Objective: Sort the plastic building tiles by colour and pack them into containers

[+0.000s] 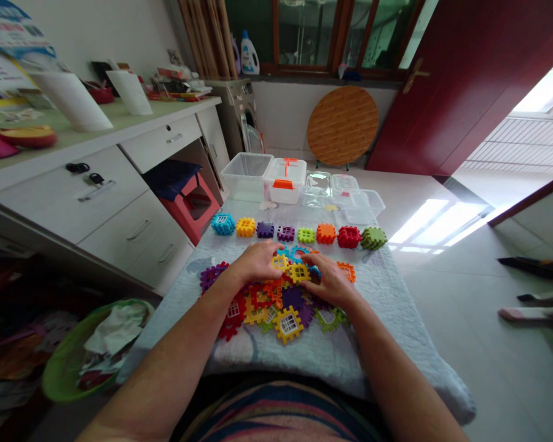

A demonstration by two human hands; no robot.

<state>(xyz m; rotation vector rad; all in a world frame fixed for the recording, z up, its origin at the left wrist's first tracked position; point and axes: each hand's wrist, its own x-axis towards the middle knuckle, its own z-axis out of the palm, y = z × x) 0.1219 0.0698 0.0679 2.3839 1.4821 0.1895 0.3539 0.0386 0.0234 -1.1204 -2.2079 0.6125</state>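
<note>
My left hand (pixel 259 261) is closed on a yellow interlocking window tile (pixel 279 263), above a heap of mixed-colour tiles. Close beside it, my right hand (pixel 330 280) has its thumb and fingers around a second yellow window tile (pixel 299 274). The two tiles are side by side; whether they are joined I cannot tell. Beneath and around the hands lie a red tile (pixel 233 309), a yellow tile (pixel 288 325), purple tiles (pixel 214 274), a green tile (pixel 329 318) and an orange tile (pixel 346 271). Blue tiles (pixel 300 252) show just beyond my fingers.
Behind the heap runs a row of colour-sorted stacks, from a blue stack (pixel 223 223) to a dark green stack (pixel 373 237). Further back stand an open clear bin (pixel 246 178), a lidded box with orange clips (pixel 286 181) and clear containers (pixel 317 187). A cloth (pixel 396 344) covers the table.
</note>
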